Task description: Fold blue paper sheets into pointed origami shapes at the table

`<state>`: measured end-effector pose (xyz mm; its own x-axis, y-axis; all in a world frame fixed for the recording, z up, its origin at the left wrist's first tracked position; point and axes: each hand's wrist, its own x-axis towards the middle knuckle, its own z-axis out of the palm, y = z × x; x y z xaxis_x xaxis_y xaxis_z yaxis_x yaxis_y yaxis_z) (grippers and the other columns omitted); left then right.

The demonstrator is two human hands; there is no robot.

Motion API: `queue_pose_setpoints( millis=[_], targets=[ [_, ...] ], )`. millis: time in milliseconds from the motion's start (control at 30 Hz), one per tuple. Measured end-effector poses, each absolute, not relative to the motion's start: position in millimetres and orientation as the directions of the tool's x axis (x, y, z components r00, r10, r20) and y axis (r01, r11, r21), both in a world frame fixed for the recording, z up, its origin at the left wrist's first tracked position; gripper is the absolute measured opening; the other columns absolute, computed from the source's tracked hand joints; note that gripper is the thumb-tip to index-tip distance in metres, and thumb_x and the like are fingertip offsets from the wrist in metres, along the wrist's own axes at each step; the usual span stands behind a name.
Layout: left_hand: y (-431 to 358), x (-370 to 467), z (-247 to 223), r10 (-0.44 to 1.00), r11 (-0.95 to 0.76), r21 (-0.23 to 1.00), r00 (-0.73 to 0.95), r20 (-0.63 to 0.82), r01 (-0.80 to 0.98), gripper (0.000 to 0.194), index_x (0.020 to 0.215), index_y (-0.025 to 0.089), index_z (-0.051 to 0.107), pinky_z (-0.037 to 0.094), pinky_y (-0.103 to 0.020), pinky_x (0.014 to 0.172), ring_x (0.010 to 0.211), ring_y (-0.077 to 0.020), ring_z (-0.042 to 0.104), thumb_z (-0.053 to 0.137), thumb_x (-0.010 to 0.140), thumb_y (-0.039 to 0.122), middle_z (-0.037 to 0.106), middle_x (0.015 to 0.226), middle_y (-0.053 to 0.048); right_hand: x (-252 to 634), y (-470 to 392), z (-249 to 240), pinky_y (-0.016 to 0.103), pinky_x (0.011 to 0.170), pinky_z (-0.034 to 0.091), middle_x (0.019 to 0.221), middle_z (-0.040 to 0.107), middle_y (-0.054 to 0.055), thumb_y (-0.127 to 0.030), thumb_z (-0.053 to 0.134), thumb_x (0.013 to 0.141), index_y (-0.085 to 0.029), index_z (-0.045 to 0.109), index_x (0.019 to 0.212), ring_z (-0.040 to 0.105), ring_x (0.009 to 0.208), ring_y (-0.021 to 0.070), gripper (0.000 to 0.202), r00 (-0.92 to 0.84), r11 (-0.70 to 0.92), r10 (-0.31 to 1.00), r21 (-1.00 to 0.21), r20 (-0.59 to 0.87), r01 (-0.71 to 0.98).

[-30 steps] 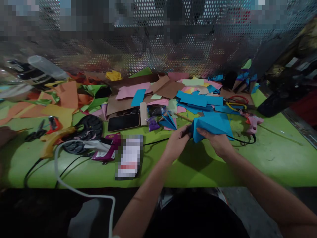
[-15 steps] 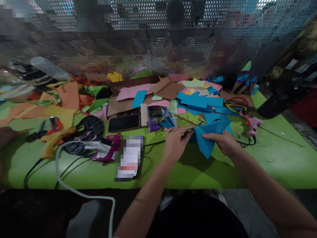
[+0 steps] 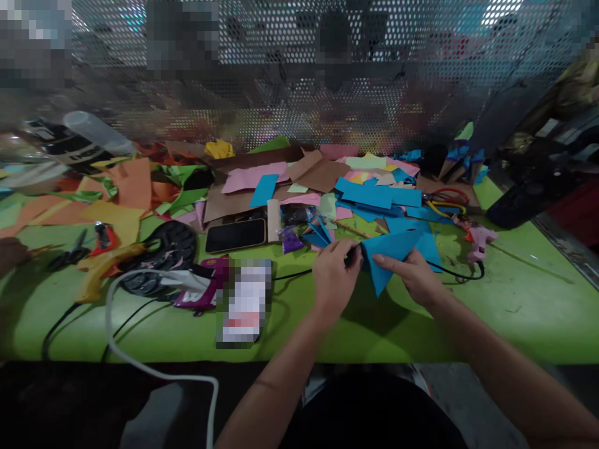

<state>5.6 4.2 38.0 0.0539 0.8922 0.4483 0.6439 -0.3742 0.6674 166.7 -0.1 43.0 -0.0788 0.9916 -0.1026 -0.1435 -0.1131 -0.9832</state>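
Note:
A folded blue paper (image 3: 390, 252) hangs between my hands above the green table, one pointed corner hanging down. My left hand (image 3: 336, 274) pinches its left end, with the fingertips partly hidden behind the thumb. At the right, my right hand (image 3: 414, 274) grips the paper, thumb on the front and fingers behind. Just beyond lie cut blue strips (image 3: 365, 192) and small folded blue pieces (image 3: 319, 234).
Left of my hands are a phone (image 3: 235, 236), a second lit phone (image 3: 246, 299), a yellow glue gun (image 3: 93, 280) and scissors (image 3: 70, 252). A pink glue gun (image 3: 478, 242) and pliers (image 3: 447, 202) lie right. Another person's hand (image 3: 13, 254) is at the far left.
The blue paper has shifted and turned a little, its lower point now further left. My right hand has moved slightly left with it. The view has shifted a little.

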Motion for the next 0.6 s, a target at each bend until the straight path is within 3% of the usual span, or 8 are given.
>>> queue_pose_setpoints(
  millis=[100,367,600],
  targets=[
    [5,6,37,0.902,-0.352,0.744,-0.007,0.431,0.568,0.015,0.088,0.018,0.067,0.041,-0.028,0.070,0.077,-0.0172,0.061,0.053,0.093,0.020,0.070,0.086,-0.004,162,-1,36,0.041,0.083,0.056,0.099,0.077,0.006,-0.045,0.089,0.058,-0.022,0.076,0.090,0.070,0.092,0.0271,0.042,-0.084,-0.119,0.991,-0.984,-0.109,-0.130],
    [8,5,35,0.963,-0.265,0.924,0.026,0.268,0.276,0.022,0.105,0.019,0.072,0.051,-0.029,0.079,0.094,-0.0205,0.069,0.056,0.092,0.025,0.076,0.105,-0.006,159,2,37,0.035,0.059,0.054,0.077,0.074,0.004,-0.049,0.085,0.062,-0.020,0.073,0.077,0.064,0.065,0.0198,0.035,-0.040,-0.028,0.999,-1.000,-0.028,-0.008],
    [13,5,33,0.992,-0.071,0.997,0.108,0.070,0.007,0.031,0.113,0.018,0.074,0.052,-0.036,0.097,0.109,-0.0239,0.068,0.059,0.085,0.017,0.075,0.115,-0.006,160,6,40,0.038,0.066,0.056,0.078,0.073,0.004,-0.048,0.084,0.063,-0.020,0.070,0.071,0.065,0.068,0.0210,0.032,0.027,0.032,0.999,-0.999,0.033,0.035]
  ],
)
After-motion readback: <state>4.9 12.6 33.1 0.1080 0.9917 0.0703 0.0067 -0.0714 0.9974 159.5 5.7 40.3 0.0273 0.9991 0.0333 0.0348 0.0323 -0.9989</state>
